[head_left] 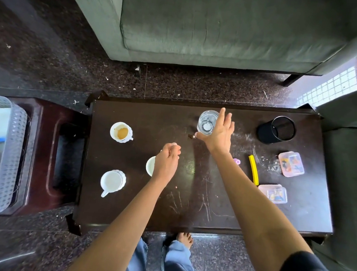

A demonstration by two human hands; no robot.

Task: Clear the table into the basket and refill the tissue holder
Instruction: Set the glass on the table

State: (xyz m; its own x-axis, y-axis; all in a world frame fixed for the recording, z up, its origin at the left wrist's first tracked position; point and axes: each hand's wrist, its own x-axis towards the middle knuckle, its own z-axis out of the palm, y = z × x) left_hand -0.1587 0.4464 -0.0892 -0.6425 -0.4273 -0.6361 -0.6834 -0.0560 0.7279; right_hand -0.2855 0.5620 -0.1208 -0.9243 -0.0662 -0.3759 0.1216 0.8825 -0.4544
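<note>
My right hand [218, 132] is open against a clear glass [205, 121] at the far middle of the dark table [220, 213]; the thumb touches its near side and the fingers stretch along its right. My left hand [168, 162] is curled shut over a white cup [149, 166], apparently on its hidden handle. Two more white cups stand to the left, one with brown dregs [121, 132] and one pale inside [112, 181]. A black mesh holder [277, 130] stands at the far right. The translucent basket [11, 154] sits on a stool to the left of the table.
A yellow strip [253, 172], a small pink item [236, 161], two small plastic boxes [291, 166] [273, 193] and a brown scrap [191, 136] lie on the table. A green sofa [213, 31] stands beyond it and an armchair [345, 170] to the right.
</note>
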